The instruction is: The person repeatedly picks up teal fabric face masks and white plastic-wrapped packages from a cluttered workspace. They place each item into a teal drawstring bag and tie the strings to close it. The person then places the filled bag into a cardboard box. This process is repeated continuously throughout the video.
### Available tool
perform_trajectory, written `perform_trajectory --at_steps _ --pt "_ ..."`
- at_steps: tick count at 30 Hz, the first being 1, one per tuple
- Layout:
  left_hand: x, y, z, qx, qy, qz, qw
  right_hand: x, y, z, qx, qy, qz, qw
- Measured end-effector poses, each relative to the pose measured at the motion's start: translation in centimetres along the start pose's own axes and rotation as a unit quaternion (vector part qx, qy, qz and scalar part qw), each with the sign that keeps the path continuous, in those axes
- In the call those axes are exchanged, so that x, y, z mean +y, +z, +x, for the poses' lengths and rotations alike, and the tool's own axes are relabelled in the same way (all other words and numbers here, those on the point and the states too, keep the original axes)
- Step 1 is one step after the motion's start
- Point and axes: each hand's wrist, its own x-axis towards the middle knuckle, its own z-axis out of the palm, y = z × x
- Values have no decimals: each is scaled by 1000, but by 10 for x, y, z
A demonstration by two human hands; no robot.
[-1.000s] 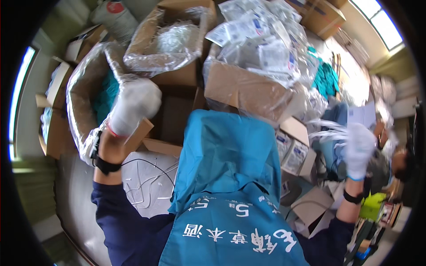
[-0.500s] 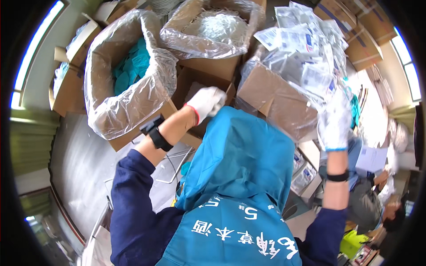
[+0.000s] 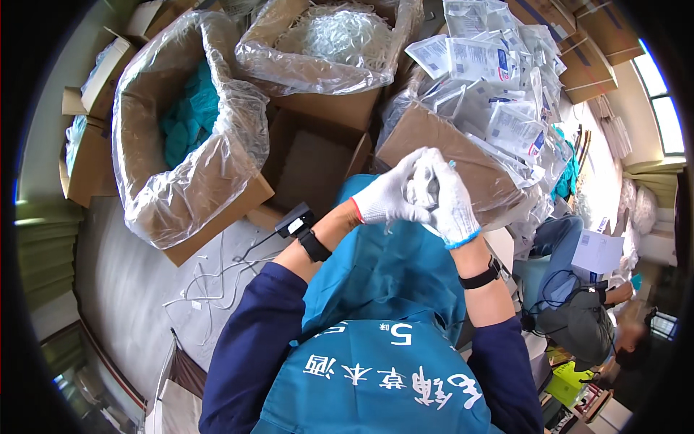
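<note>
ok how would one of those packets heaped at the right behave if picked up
The packet is probably slippery, given its glossy film. It looks light for its size, being thin and flat. Other packets may slide, as they lie heaped above the box rim.

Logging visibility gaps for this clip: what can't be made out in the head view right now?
Head view:
- What the left hand and right hand enclose, if anything: gloved fingers hide it.
- Far end of the strip-filled box: cut off by the top edge.
- The wearer's legs: under the blue apron.
</note>
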Motion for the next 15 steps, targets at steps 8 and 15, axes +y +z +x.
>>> perform_trajectory --at_steps 8,15 --pt "3 -9 -22 178 -214 82 957 3 -37 14 94 -28 97 990" --pt "-5 31 -1 186 -55 448 873 37 -32 12 16 43 214 976"
